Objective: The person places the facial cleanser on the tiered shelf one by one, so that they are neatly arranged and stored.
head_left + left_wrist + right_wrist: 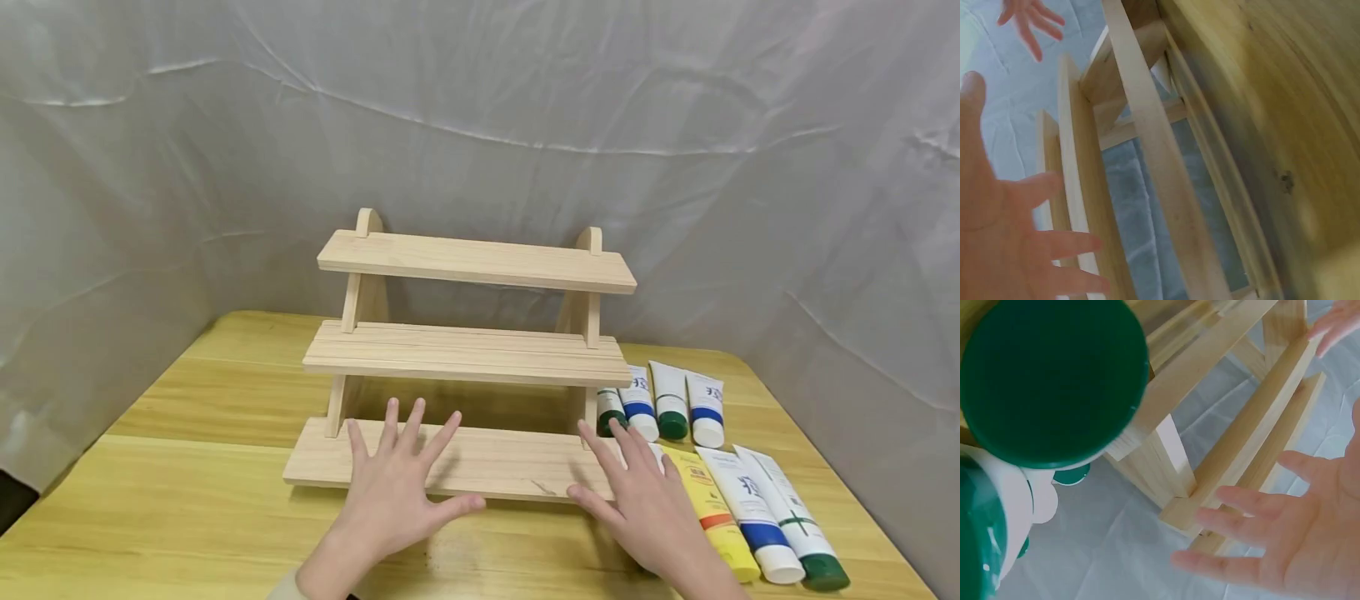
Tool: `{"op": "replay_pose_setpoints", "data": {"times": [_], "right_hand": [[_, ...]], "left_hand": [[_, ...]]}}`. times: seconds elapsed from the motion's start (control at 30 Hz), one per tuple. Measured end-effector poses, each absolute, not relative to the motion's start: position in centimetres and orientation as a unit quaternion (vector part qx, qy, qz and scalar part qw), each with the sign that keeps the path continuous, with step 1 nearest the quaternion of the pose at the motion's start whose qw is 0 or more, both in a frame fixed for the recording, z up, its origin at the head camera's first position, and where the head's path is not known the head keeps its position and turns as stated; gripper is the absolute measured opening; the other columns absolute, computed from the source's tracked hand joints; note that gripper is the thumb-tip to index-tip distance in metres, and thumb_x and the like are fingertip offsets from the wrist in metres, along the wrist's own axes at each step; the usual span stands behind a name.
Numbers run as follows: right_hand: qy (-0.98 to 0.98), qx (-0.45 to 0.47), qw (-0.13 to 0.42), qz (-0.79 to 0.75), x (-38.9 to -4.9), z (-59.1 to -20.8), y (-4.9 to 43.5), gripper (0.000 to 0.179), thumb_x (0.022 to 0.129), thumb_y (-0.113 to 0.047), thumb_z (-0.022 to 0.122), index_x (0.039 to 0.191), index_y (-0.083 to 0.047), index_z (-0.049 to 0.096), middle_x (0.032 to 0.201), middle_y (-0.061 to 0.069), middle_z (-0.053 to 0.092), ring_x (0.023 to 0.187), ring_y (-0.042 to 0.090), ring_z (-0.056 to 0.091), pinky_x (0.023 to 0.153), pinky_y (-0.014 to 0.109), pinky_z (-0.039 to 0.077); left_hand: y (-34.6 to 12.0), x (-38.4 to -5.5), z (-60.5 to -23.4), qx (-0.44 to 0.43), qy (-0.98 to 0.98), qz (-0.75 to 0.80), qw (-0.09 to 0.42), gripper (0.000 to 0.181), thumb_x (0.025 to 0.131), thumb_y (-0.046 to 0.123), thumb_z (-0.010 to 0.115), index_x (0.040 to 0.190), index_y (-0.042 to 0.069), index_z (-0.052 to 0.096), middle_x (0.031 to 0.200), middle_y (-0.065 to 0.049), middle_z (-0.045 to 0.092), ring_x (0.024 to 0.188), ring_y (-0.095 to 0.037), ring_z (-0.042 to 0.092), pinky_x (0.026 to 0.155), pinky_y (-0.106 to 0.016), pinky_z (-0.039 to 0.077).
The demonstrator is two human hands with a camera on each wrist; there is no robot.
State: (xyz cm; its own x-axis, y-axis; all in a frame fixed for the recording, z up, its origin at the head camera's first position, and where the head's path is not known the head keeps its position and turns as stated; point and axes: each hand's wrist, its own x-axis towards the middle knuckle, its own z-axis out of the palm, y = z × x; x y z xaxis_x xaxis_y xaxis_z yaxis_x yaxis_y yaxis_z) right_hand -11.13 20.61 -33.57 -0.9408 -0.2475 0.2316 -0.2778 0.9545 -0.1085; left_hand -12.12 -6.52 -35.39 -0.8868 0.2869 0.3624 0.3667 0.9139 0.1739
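Observation:
A three-tier wooden display shelf (465, 350) stands on the table in the head view, its tiers bare. My left hand (397, 483) is held with spread fingers in front of the bottom tier, holding nothing. Toward that tier's right end, my right hand (648, 508) also has its fingers spread and holds nothing. In the left wrist view the left palm (1010, 231) shows beside the shelf boards (1160, 162). The right wrist view has the right hand (1297, 525) apart from the shelf, with a green tube cap (1054, 381) close to the camera.
Several squeeze tubes lie right of the shelf: a yellow tube (712, 508), a blue-banded white tube (750, 508) and a green-capped tube (795, 517) in front. Shorter tubes (670, 400) form a row behind. Grey cloth (480, 100) hangs around the wooden table (187, 500).

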Motion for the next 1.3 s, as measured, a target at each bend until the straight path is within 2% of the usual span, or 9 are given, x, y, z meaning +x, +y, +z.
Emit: {"op": "replay_pose_setpoints", "data": {"times": [0.13, 0.33, 0.5, 0.77, 0.93, 1.03, 1.13, 1.3], "right_hand": [[-0.976, 0.154, 0.127, 0.086, -11.1, -33.4, 20.7, 0.061, 0.086, -0.047, 0.051, 0.138, -0.018, 0.035, 0.131, 0.019, 0.039, 0.121, 0.037, 0.033, 0.088, 0.061, 0.028], [-0.962, 0.185, 0.158, 0.121, -11.4, -33.3, 21.0, 0.056, 0.085, -0.039, 0.059, 0.133, -0.014, 0.043, 0.129, 0.016, 0.043, 0.116, 0.034, 0.039, 0.088, 0.054, 0.033], [-0.953, 0.211, 0.144, 0.161, -11.4, -33.4, 21.2, 0.054, 0.081, -0.035, 0.065, 0.128, -0.015, 0.049, 0.128, 0.010, 0.044, 0.113, 0.029, 0.043, 0.086, 0.050, 0.038], [-0.924, 0.264, 0.155, 0.229, -11.4, -33.5, 21.5, 0.041, 0.078, -0.016, 0.070, 0.117, -0.017, 0.058, 0.122, 0.003, 0.049, 0.107, 0.021, 0.048, 0.080, 0.039, 0.046], [-0.891, 0.286, 0.172, 0.307, -11.2, -33.5, 21.7, 0.034, 0.076, -0.008, 0.070, 0.107, -0.020, 0.062, 0.114, -0.005, 0.055, 0.103, 0.014, 0.051, 0.081, 0.029, 0.045], [-0.875, 0.284, 0.167, 0.355, -11.2, -33.3, 21.7, 0.032, 0.077, -0.002, 0.068, 0.104, -0.018, 0.063, 0.109, -0.002, 0.058, 0.100, 0.009, 0.051, 0.077, 0.026, 0.046], [-0.857, 0.292, 0.158, 0.394, -11.2, -33.3, 21.8, 0.031, 0.078, 0.004, 0.065, 0.103, -0.014, 0.063, 0.106, 0.002, 0.059, 0.097, 0.008, 0.052, 0.071, 0.028, 0.049], [-0.846, 0.293, 0.153, 0.419, -11.3, -33.5, 22.1, 0.029, 0.078, 0.008, 0.063, 0.101, -0.010, 0.063, 0.103, 0.005, 0.059, 0.096, 0.006, 0.052, 0.068, 0.030, 0.050]], "left_hand": [[-6.6, -12.3, -35.3, -0.183, -0.953, -0.147, 0.194, 0.088, 0.069, 0.078, 0.043, 0.140, 0.028, 0.031, 0.139, -0.013, 0.033, 0.129, -0.035, 0.019, 0.095, -0.064, -0.001], [-6.9, -12.5, -35.1, -0.205, -0.935, -0.172, 0.235, 0.084, 0.072, 0.072, 0.047, 0.139, 0.022, 0.035, 0.136, -0.011, 0.038, 0.127, -0.030, 0.026, 0.096, -0.060, 0.013], [-7.2, -12.4, -35.1, -0.216, -0.926, -0.196, 0.238, 0.078, 0.076, 0.067, 0.049, 0.134, 0.015, 0.043, 0.132, -0.011, 0.043, 0.123, -0.030, 0.033, 0.094, -0.056, 0.025], [-7.8, -12.4, -35.0, -0.215, -0.913, -0.259, 0.230, 0.058, 0.081, 0.048, 0.059, 0.123, 0.008, 0.054, 0.123, -0.007, 0.052, 0.118, -0.027, 0.042, 0.092, -0.050, 0.033], [-8.4, -12.6, -35.2, -0.226, -0.894, -0.289, 0.257, 0.047, 0.080, 0.034, 0.066, 0.115, 0.005, 0.059, 0.114, -0.008, 0.058, 0.110, -0.026, 0.049, 0.089, -0.048, 0.036], [-8.9, -12.9, -35.5, -0.239, -0.875, -0.311, 0.284, 0.038, 0.078, 0.025, 0.069, 0.109, 0.004, 0.062, 0.108, -0.006, 0.060, 0.103, -0.024, 0.053, 0.086, -0.043, 0.040], [-9.3, -13.1, -35.7, -0.239, -0.861, -0.335, 0.299, 0.032, 0.077, 0.018, 0.070, 0.105, 0.006, 0.064, 0.104, -0.003, 0.062, 0.099, -0.019, 0.055, 0.083, -0.039, 0.043], [-10.1, -13.3, -35.9, -0.232, -0.847, -0.362, 0.312, 0.024, 0.076, 0.011, 0.069, 0.100, 0.008, 0.065, 0.099, 0.001, 0.062, 0.094, -0.016, 0.056, 0.079, -0.036, 0.046]]}}
